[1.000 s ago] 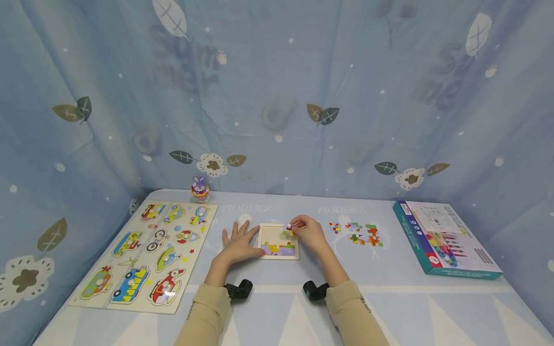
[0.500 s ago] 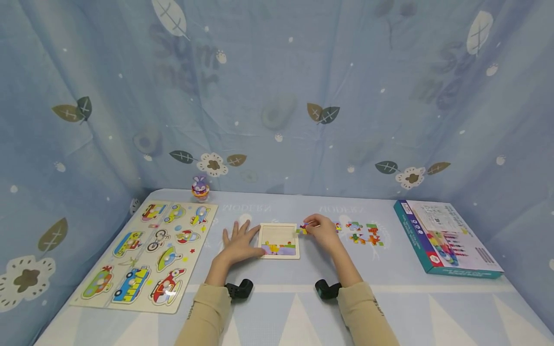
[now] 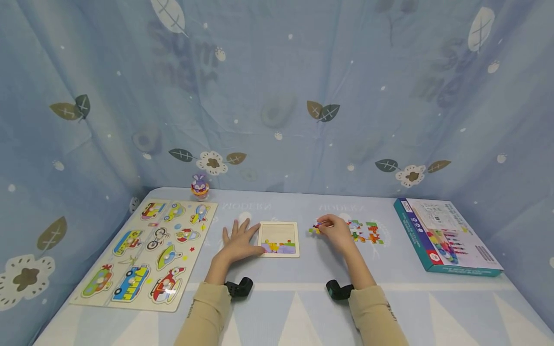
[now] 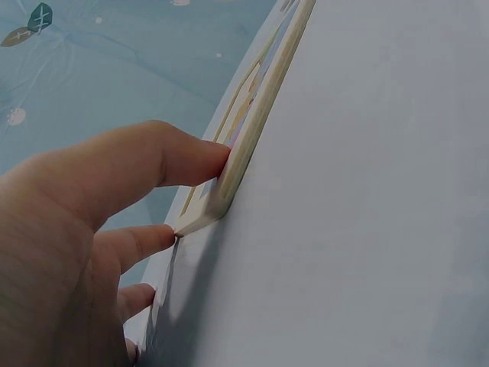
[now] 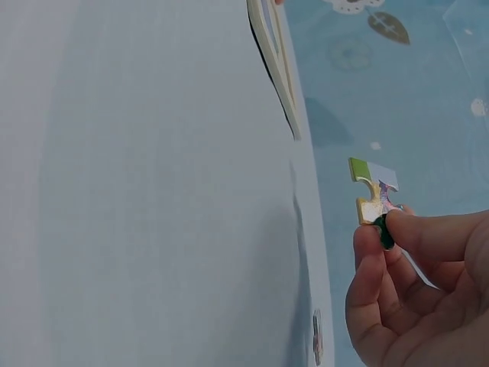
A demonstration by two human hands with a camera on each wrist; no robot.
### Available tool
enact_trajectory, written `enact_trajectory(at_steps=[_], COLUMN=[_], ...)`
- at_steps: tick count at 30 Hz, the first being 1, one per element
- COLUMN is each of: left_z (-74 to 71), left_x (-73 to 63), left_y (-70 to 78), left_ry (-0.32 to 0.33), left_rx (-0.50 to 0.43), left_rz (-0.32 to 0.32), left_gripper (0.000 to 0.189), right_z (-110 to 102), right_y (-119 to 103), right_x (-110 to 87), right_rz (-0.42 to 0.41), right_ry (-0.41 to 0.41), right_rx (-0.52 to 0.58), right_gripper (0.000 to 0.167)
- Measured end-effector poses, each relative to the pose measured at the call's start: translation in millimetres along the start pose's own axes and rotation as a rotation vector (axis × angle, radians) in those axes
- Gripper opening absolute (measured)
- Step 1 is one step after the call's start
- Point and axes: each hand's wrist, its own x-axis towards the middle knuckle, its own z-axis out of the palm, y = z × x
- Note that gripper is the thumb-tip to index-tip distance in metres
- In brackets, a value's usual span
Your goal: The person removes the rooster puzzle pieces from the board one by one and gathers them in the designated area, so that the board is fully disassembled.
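My left hand [image 3: 238,246] lies with fingers spread at the left side of a small wooden puzzle tray [image 3: 279,223]. Its thumb rests on the tray's lower left corner, as the left wrist view also shows. Purple and yellow jigsaw pieces [image 3: 281,248] fill the bottom row of the tray; bare wood shows above them. To the right of the tray, my right hand [image 3: 337,233] pinches a colourful jigsaw piece [image 5: 372,191] between thumb and fingertips, held up off the table in the right wrist view. Several loose jigsaw pieces [image 3: 373,234] lie just beyond that hand, partly hidden by it.
At the left lies a large wooden vehicle puzzle board [image 3: 183,250]. A purple rabbit toy [image 3: 200,186] stands at the table's back left. A flat teal-edged box [image 3: 447,238] lies at the right. A patterned blue curtain [image 3: 277,96] hangs behind the table.
My right hand has moved right, from over the tray to beside the loose pieces, carrying the jigsaw piece with it. My left hand has stayed at the tray's corner.
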Motion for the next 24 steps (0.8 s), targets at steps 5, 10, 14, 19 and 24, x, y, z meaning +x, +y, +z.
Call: enact_trajectory(at_steps=[5, 10, 14, 19, 24], left_z=[0.1, 0.5, 1.5, 2.1, 1.9], left_x=[1.0, 1.4, 1.7, 1.9, 2.1], left_y=[-0.5, -1.3, -2.3, -2.3, -1.3], left_ry=[-0.002, 0.000, 0.000, 0.001, 0.005], left_rx=[0.005, 0.008, 0.007, 0.004, 0.002], left_rz=[0.001, -0.001, -0.006, -0.014, -0.013], left_gripper=[0.081, 0.081, 0.081, 0.081, 0.081], right_z=[-9, -17, -24, -33, -41], right_y=[2, 5, 8, 12, 17], right_x=[-2.9, -3.8, -3.9, -5.3, -6.6], right_rz=[0.008, 0.025, 0.037, 0.055, 0.081], right_ry=[0.005, 0.005, -0.010, 0.008, 0.033], right_rx=[-0.001, -0.024, 0.009, -0.004, -0.018], right_gripper=[0.019, 0.022, 0.023, 0.024, 0.026])
